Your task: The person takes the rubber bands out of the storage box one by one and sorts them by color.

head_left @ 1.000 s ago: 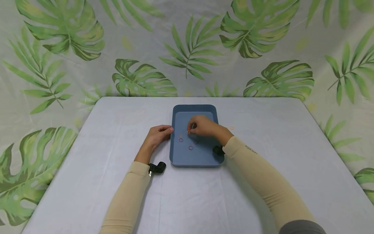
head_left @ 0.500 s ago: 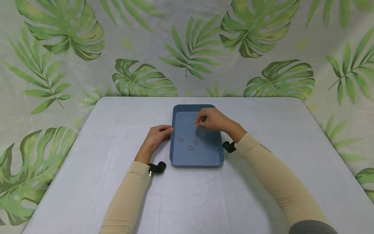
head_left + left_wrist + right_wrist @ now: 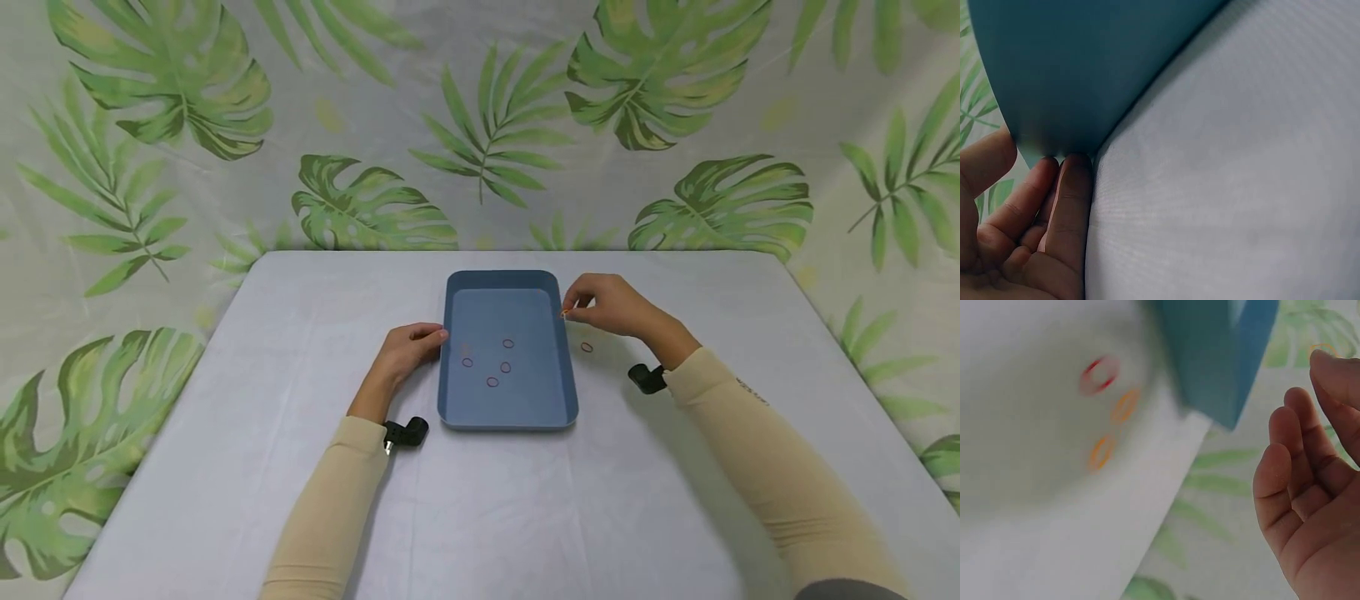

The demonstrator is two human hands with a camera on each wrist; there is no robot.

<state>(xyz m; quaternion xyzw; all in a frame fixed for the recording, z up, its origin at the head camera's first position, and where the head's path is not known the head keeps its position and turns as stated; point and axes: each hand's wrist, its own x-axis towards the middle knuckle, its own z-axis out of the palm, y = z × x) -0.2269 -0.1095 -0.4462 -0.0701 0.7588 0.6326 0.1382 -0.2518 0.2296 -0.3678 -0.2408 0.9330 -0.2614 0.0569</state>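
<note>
Pinching a small orange rubber band [image 3: 564, 313] at the right rim of the blue tray [image 3: 510, 415], centre of the head frame.

Right hand [image 3: 609, 305] is raised just off the counter [image 3: 225, 467], thumb and forefinger closed on the band, remaining fingers loosely curled, forearm running to the lower right. Left hand [image 3: 408, 346] rests on the counter, fingertips [image 3: 1066, 181] pressed against the tray's left wall. Four bands [image 3: 491, 382] lie inside the tray; a red band [image 3: 587, 347] lies on the counter just right of it.

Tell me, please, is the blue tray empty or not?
Not empty: four small rubber bands lie on the blue tray floor.
</note>
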